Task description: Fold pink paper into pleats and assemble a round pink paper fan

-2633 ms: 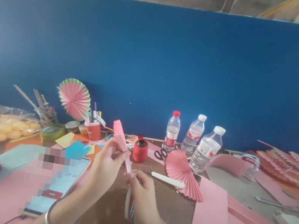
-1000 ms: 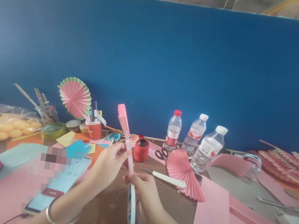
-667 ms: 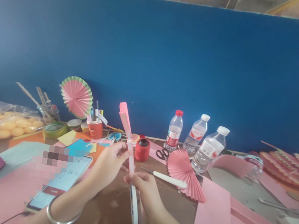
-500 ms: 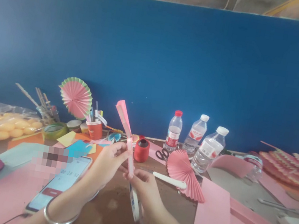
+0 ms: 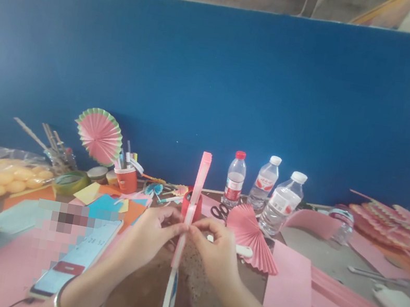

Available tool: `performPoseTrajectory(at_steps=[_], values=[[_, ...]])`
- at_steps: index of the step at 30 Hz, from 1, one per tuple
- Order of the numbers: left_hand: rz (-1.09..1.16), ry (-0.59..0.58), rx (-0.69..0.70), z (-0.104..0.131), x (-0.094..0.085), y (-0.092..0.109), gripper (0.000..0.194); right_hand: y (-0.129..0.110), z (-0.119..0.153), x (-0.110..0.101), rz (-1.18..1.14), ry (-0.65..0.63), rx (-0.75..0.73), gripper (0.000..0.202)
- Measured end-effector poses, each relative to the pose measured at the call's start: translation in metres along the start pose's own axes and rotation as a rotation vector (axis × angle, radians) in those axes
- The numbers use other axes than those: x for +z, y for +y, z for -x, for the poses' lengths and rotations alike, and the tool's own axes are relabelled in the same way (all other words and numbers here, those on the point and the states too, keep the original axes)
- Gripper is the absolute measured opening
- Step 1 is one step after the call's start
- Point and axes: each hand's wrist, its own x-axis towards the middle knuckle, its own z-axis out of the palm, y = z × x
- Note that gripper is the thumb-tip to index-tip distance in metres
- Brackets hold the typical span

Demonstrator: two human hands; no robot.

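A narrow pink folded paper strip (image 5: 202, 174) stands upright at the centre, in front of the red spool. My left hand (image 5: 155, 232) pinches its middle from the left, and my right hand (image 5: 214, 245) pinches it from the right at the same height, thumbs almost touching. From the strip's lower end a white band with blue marks (image 5: 169, 300) hangs down towards me. A silver bracelet circles my left wrist. Part of the red spool (image 5: 198, 206) shows behind the strip.
A pink pleated fan (image 5: 248, 232), a white-handled cutter and black scissors (image 5: 220, 210) lie right of my hands. Three bottles (image 5: 235, 182) stand behind. Pink sheets (image 5: 289, 295) lie at the right. A phone (image 5: 79, 258), coloured papers, an orange cup (image 5: 126, 179) and bagged yellow balls are at the left.
The strip has gone from leaning left to nearly vertical and shifted right. My right hand has moved up level with my left, and the white band now hangs straight down.
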Motion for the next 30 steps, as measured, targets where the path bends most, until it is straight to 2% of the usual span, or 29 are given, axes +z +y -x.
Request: performPoseTrajectory(at_steps=[8, 11, 16, 20, 22, 26, 28, 30], values=[[-0.111, 0.046, 0.035, 0.004, 0.003, 0.003, 0.022, -0.005, 0.007, -0.007, 0.219, 0.045, -0.233, 0.013], [-0.093, 0.085, 0.029, 0.002, 0.001, 0.003, 0.02, -0.005, 0.004, -0.01, 0.203, 0.051, -0.24, 0.011], [-0.013, 0.149, 0.043, 0.0, -0.003, 0.01, 0.015, 0.004, -0.006, -0.015, 0.329, 0.064, -0.183, 0.027], [0.028, 0.2, 0.055, 0.001, -0.005, 0.012, 0.015, 0.009, -0.011, -0.015, 0.303, 0.063, -0.218, 0.006], [0.054, 0.204, 0.076, 0.001, -0.006, 0.012, 0.016, 0.007, -0.011, -0.013, 0.205, -0.003, -0.227, 0.016], [0.094, 0.233, 0.173, 0.002, -0.008, 0.011, 0.017, 0.001, -0.005, -0.006, 0.058, -0.24, -0.098, 0.013], [0.093, 0.255, 0.22, 0.003, -0.008, 0.012, 0.016, 0.0, -0.002, -0.001, 0.015, -0.28, -0.041, 0.014], [0.065, 0.264, 0.236, 0.004, -0.007, 0.012, 0.015, 0.0, 0.001, 0.004, -0.008, -0.262, 0.002, 0.014]])
